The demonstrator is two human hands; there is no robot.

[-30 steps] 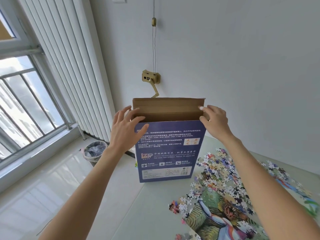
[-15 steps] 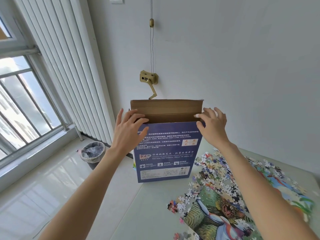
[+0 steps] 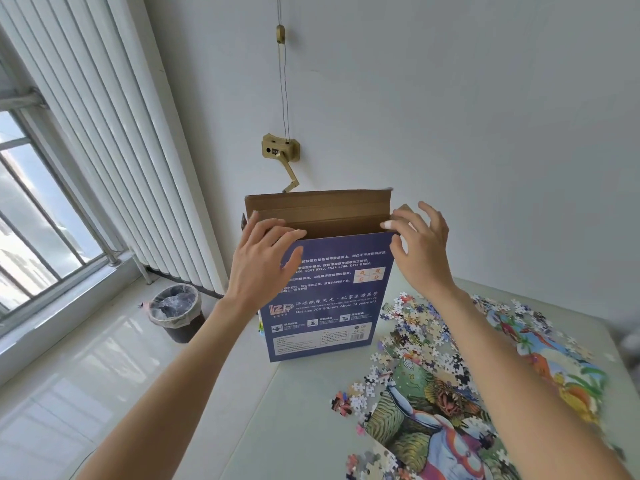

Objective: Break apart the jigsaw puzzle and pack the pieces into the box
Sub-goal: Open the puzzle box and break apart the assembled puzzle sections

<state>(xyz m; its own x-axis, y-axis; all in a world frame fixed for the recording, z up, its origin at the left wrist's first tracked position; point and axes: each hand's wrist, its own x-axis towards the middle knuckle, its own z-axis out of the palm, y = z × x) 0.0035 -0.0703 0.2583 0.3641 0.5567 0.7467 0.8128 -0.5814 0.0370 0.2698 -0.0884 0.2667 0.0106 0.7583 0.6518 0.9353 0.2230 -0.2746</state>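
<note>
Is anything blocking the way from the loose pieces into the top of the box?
Nothing visible does. The box stands upright with its flap folded back, mouth open. The loose pieces lie right beside it on the table. Both hands are at the rim's corners, not over the mouth.

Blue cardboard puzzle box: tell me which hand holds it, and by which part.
The left hand rests its fingers over the top left corner of the upright blue cardboard puzzle box. The right hand hovers open beside the top right corner, gripping nothing.
</note>
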